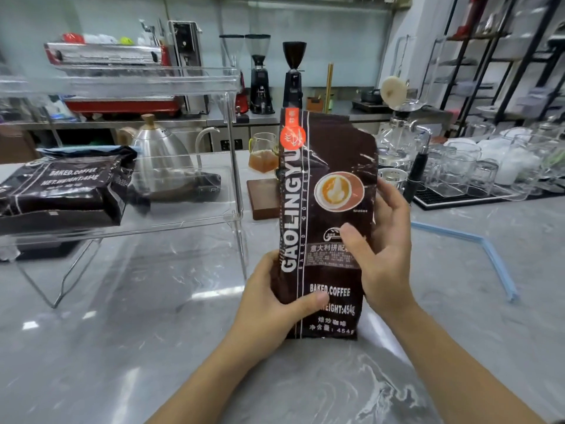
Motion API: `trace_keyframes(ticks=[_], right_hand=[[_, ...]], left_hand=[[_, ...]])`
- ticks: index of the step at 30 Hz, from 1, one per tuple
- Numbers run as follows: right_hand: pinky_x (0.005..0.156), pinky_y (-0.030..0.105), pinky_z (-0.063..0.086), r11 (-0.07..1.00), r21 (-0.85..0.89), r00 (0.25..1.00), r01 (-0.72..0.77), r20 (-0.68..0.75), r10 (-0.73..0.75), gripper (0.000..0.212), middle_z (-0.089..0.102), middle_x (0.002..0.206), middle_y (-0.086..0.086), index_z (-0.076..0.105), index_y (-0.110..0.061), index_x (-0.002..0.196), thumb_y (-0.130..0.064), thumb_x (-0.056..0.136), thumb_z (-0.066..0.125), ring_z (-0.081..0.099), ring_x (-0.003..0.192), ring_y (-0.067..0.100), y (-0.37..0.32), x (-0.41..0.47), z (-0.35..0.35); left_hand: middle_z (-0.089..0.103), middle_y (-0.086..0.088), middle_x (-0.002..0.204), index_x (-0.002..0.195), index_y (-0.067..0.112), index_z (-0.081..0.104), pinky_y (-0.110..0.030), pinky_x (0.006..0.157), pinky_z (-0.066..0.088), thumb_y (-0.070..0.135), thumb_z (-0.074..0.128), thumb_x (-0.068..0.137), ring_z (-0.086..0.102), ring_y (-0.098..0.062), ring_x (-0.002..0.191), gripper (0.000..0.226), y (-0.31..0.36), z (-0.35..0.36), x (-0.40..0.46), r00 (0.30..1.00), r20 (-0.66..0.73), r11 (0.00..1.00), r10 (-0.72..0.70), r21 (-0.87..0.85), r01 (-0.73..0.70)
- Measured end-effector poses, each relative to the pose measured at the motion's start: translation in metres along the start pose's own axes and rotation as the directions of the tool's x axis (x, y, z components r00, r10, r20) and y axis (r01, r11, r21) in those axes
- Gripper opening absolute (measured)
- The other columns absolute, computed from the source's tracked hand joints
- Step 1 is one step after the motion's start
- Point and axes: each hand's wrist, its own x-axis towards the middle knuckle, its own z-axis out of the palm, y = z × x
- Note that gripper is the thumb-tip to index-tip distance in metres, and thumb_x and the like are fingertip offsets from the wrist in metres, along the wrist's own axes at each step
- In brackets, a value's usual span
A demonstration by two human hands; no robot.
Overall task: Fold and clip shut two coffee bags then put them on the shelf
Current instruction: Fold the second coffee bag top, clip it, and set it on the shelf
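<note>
Coffee bag (324,215) upright on worktop (153,347), front-centre. Left hand (269,298) grips lower edge, right hand (379,240) holds mid-side. Looks soft foil, slick, top floppy + unfolded; prob. best pinched at top corners. Second bag (64,191) already on acrylic shelf (183,221), space beside it. Blue clip (477,252) well right.

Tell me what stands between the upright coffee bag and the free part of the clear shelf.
Nothing visible: both hands, left and right, hold the bag right of the shelf. Another bag occupies its left part.
</note>
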Motion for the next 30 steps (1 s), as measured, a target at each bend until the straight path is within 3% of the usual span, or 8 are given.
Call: trace_keyframes(ticks=[4, 7, 10, 13, 16, 19, 24, 30], right_hand=[[0.083, 0.033, 0.057, 0.97, -0.083, 0.965, -0.229, 0.107, 0.238, 0.054, 0.074, 0.107, 0.001, 0.056, -0.015, 0.12, -0.024, 0.07, 0.075, 0.07, 0.1, 0.017, 0.001, -0.008, -0.001], [0.073, 0.02, 0.055, 0.957, -0.156, 0.96, -0.245, 0.097, 0.261, 0.052, 0.077, 0.093, -0.013, 0.06, -0.02, 0.106, -0.018, 0.06, 0.084, 0.073, 0.088, 0.006, 0.003, -0.016, -0.003], [0.072, 0.017, 0.055, 0.96, -0.177, 0.963, -0.216, 0.126, 0.239, 0.058, 0.077, 0.092, -0.013, 0.058, -0.014, 0.109, -0.004, 0.059, 0.086, 0.073, 0.087, 0.004, 0.002, -0.02, -0.006], [0.069, 0.016, 0.055, 0.932, -0.245, 0.923, -0.267, 0.211, 0.32, 0.068, 0.077, 0.091, -0.013, 0.055, -0.016, 0.113, 0.014, 0.059, 0.084, 0.073, 0.084, 0.003, 0.006, -0.023, -0.006], [0.076, 0.024, 0.056, 0.899, -0.302, 0.883, -0.318, 0.251, 0.397, 0.075, 0.076, 0.103, 0.001, 0.052, -0.011, 0.122, 0.007, 0.059, 0.086, 0.073, 0.095, 0.014, 0.01, -0.028, -0.013], [0.082, 0.029, 0.057, 0.851, -0.35, 0.807, -0.392, 0.314, 0.501, 0.084, 0.073, 0.112, 0.007, 0.049, -0.01, 0.13, 0.006, 0.058, 0.089, 0.071, 0.105, 0.021, 0.01, -0.035, -0.022], [0.082, 0.025, 0.056, 0.81, -0.417, 0.735, -0.411, 0.374, 0.566, 0.089, 0.072, 0.116, -0.005, 0.046, -0.02, 0.13, 0.011, 0.058, 0.087, 0.069, 0.108, 0.013, 0.0, -0.037, -0.03], [0.077, 0.019, 0.055, 0.803, -0.458, 0.758, -0.382, 0.342, 0.556, 0.08, 0.073, 0.109, -0.014, 0.05, -0.026, 0.124, 0.011, 0.062, 0.085, 0.07, 0.101, 0.006, -0.006, -0.039, -0.028]], left_hand=[[0.074, -0.007, 0.115, 0.122, 0.013, 0.056, -0.039, 0.092, 0.058, 0.011, 0.091, 0.064, 0.072, -0.022, 0.106, 0.068, -0.003, -0.003, 0.002, 0.997, -0.038, 0.995, 0.069, -0.073, -0.072], [0.074, -0.001, 0.113, 0.119, 0.018, 0.055, -0.032, 0.088, 0.057, 0.012, 0.092, 0.061, 0.072, -0.018, 0.105, 0.069, -0.006, -0.003, 0.004, 0.993, -0.042, 0.994, 0.106, -0.027, -0.108], [0.073, 0.004, 0.112, 0.121, 0.019, 0.052, -0.021, 0.084, 0.056, 0.001, 0.091, 0.063, 0.071, -0.01, 0.104, 0.073, -0.004, -0.004, 0.003, 0.993, 0.012, 0.993, 0.116, 0.019, -0.116], [0.073, 0.006, 0.115, 0.126, 0.021, 0.051, -0.025, 0.089, 0.056, 0.004, 0.093, 0.061, 0.07, -0.01, 0.108, 0.079, -0.007, -0.01, 0.004, 0.992, 0.089, 0.992, 0.085, 0.089, -0.093], [0.075, 0.003, 0.113, 0.123, 0.025, 0.056, -0.042, 0.093, 0.058, 0.013, 0.097, 0.055, 0.072, -0.015, 0.105, 0.08, -0.008, -0.015, 0.007, 0.991, 0.117, 0.988, 0.064, 0.132, -0.08], [0.076, 0.001, 0.112, 0.121, 0.026, 0.059, -0.048, 0.092, 0.058, 0.016, 0.097, 0.055, 0.073, -0.019, 0.105, 0.078, -0.005, -0.015, 0.008, 0.988, 0.145, 0.987, 0.055, 0.143, -0.076], [0.076, -0.004, 0.111, 0.121, 0.024, 0.059, -0.052, 0.092, 0.057, 0.005, 0.095, 0.057, 0.073, -0.023, 0.103, 0.075, -0.002, -0.018, 0.008, 0.982, 0.184, 0.992, 0.027, 0.117, -0.049], [0.076, -0.002, 0.113, 0.119, 0.027, 0.06, -0.052, 0.094, 0.056, 0.013, 0.094, 0.061, 0.073, -0.022, 0.105, 0.069, -0.003, -0.021, 0.007, 0.983, 0.182, 0.994, 0.009, 0.102, -0.028]])
